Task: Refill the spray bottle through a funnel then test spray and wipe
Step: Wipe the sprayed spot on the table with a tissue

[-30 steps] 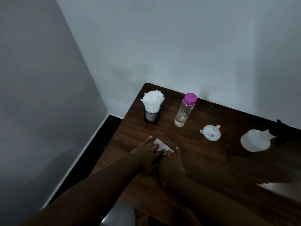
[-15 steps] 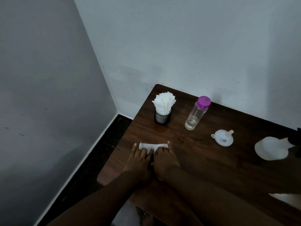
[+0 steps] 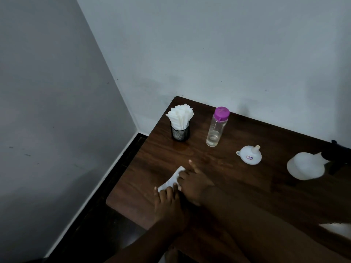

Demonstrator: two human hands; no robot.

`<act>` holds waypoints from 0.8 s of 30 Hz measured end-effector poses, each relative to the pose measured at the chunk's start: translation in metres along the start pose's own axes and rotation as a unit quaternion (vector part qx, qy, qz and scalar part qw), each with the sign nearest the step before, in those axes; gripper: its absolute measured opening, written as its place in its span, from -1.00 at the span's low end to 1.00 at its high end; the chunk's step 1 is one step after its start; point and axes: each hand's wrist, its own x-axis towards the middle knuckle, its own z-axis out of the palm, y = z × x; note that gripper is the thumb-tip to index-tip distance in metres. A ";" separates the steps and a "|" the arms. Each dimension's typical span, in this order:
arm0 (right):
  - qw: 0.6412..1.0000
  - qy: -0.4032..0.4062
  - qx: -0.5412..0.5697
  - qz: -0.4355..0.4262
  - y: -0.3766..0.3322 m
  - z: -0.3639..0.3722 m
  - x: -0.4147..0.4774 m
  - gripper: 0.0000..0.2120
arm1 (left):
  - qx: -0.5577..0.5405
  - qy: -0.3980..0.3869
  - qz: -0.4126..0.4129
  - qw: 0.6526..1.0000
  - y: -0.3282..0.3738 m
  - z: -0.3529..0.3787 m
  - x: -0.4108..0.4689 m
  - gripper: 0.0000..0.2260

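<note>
A folded white tissue (image 3: 171, 179) lies flat on the dark wooden table (image 3: 237, 186) near its left edge. My left hand (image 3: 168, 205) and my right hand (image 3: 193, 184) press on it side by side with straight fingers. The white spray bottle (image 3: 305, 166) with a black trigger head lies on its side at the far right. A white funnel (image 3: 250, 155) rests upside down between it and a clear bottle (image 3: 216, 128) with a purple cap and a little liquid inside.
A black mesh cup (image 3: 180, 132) stuffed with white tissues stands at the table's back left corner. Grey walls close in behind and to the left. The table's left edge drops to a dark floor (image 3: 91, 221).
Both hands have slid the tissue across the table toward the left edge and turned it diagonally. The view has shifted, so the objects sit further right.
</note>
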 end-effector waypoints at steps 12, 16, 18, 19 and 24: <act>1.000 0.017 -0.011 -0.018 0.056 0.030 -0.112 -0.57 | -0.012 0.034 0.008 0.999 0.128 0.023 -0.028 -0.31; 0.999 0.004 -0.025 -0.020 0.079 0.050 -0.157 -0.59 | 0.011 0.029 0.041 0.999 0.172 0.030 -0.033 -0.27; 1.000 0.005 -0.012 -0.005 0.090 0.057 -0.182 -0.58 | 0.019 0.044 0.054 0.997 0.195 0.037 -0.036 -0.24; 1.000 0.003 -0.009 0.002 0.094 0.059 -0.192 -0.57 | 0.021 0.046 0.061 0.997 0.205 0.037 -0.038 -0.26; 0.999 -0.001 -0.009 0.037 0.114 0.074 -0.245 -0.56 | 0.021 0.048 0.077 0.996 0.260 0.043 -0.048 -0.33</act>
